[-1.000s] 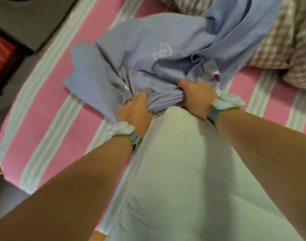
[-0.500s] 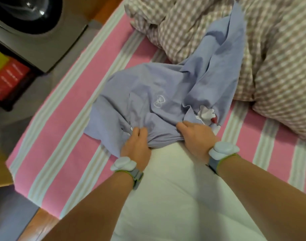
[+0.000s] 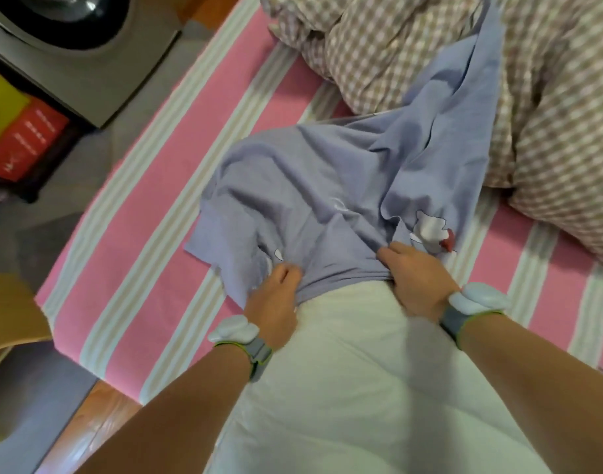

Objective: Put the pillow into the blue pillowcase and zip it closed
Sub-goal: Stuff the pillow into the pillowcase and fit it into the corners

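Observation:
The blue pillowcase (image 3: 331, 186) lies crumpled on the pink striped bed, its far end draped up onto a checked duvet. A white pillow (image 3: 355, 381) stretches from the lower frame up to the case's opening, and its far end sits just inside the bunched blue edge. My left hand (image 3: 274, 302) grips the gathered opening on the left of the pillow. My right hand (image 3: 413, 278) grips the opening on the right, beside a white and red cartoon print. The zip is not visible.
A brown checked duvet (image 3: 498, 80) is heaped at the back right of the pink striped sheet (image 3: 146, 254). Left of the bed stand a washing machine (image 3: 74, 42) and red and yellow boxes (image 3: 23, 131). A wooden floor (image 3: 98, 412) shows at the lower left.
The pillowcase has spread out and lies flatter over the bed. Both hands keep their grip on the opening and now sit wider apart. The view has pulled back and shows more of the bed.

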Demonstrator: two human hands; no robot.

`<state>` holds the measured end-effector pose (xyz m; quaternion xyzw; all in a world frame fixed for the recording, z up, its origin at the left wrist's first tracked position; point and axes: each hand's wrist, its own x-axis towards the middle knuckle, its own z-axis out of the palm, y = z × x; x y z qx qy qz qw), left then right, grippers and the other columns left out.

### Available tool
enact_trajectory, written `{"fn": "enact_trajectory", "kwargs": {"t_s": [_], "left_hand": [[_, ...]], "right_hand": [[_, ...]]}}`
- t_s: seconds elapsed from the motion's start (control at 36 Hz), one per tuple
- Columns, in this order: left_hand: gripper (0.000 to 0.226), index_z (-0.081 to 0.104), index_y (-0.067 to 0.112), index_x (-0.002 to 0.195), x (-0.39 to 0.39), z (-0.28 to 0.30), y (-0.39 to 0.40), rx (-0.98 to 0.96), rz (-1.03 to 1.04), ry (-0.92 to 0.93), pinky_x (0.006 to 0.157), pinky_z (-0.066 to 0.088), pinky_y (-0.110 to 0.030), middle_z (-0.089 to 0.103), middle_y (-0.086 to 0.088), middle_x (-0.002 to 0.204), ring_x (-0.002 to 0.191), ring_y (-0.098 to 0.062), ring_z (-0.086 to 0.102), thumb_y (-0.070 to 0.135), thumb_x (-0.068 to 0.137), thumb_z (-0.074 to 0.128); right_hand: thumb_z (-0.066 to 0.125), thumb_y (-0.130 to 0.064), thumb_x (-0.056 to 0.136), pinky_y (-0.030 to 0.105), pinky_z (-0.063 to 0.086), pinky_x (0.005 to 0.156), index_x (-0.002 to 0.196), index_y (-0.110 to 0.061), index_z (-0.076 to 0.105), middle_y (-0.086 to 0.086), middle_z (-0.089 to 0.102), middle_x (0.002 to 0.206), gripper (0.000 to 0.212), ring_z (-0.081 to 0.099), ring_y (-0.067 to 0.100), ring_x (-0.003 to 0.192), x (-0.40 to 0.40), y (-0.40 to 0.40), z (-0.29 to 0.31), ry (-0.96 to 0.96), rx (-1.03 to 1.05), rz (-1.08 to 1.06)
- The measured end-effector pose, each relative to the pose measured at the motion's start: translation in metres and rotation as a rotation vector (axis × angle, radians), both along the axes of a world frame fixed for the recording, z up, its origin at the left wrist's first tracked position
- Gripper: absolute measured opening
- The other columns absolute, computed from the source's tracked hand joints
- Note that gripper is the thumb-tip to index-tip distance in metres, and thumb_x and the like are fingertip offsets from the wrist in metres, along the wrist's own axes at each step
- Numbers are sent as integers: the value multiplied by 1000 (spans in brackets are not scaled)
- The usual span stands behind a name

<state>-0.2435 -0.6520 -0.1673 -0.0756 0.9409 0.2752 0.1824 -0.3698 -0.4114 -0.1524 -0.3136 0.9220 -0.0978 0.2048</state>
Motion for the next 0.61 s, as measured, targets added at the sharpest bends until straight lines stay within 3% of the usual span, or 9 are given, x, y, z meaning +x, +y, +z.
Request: {"fn": "enact_trajectory", "kwargs": {"t_s": [0.06,0.14,0.19,0.28,0.44,0.56,0.61], "left_hand": [[58,44,17,133,29,1,-12,-9,-29,18,84,49,-42,41,-4,134,109,-33,55,0,78,44],[76,25,31,148,60,7,-10,-7,-92,22,100,46,-48,28,-8,151,132,-34,42,5,80,46],[92,18,40,153,57,14,4,-6,-180,39,106,42,-48,24,-9,155,137,-35,35,-1,78,51],[102,20,39,152,34,19,23,-27,-331,152,103,42,-51,26,-11,152,134,-37,34,-3,65,51],[75,39,27,130,50,24,21,-21,-273,139,87,51,-45,18,-4,152,135,-24,22,-8,69,64],[67,42,24,128,101,27,-11,-44,-245,-11,96,52,-43,18,-3,151,134,-26,30,-1,72,69],[55,50,23,120,120,34,-20,-43,-286,22,95,52,-43,26,-7,149,133,-28,34,0,73,68]], "right_hand": [[54,-8,78,36,45,56,98,-13,58,7,54,96,21,56,33,85,7,-16,6,69,-73,116],[48,-12,78,42,48,54,103,-15,58,5,50,99,27,49,28,88,20,-2,10,95,-65,201],[61,-6,74,42,50,56,104,-14,59,6,48,97,31,50,29,85,27,31,11,115,-41,141],[76,-3,68,40,52,61,103,-12,62,9,53,97,39,54,32,85,37,76,14,126,11,86],[74,-3,74,41,47,68,97,-12,64,9,53,93,27,50,30,83,53,74,13,216,-36,12],[57,-9,78,41,43,65,91,-11,61,11,53,93,13,49,31,85,55,21,11,275,-133,57],[49,-12,80,44,42,64,91,-10,61,13,54,93,16,50,32,84,62,9,13,278,-145,85]]}}
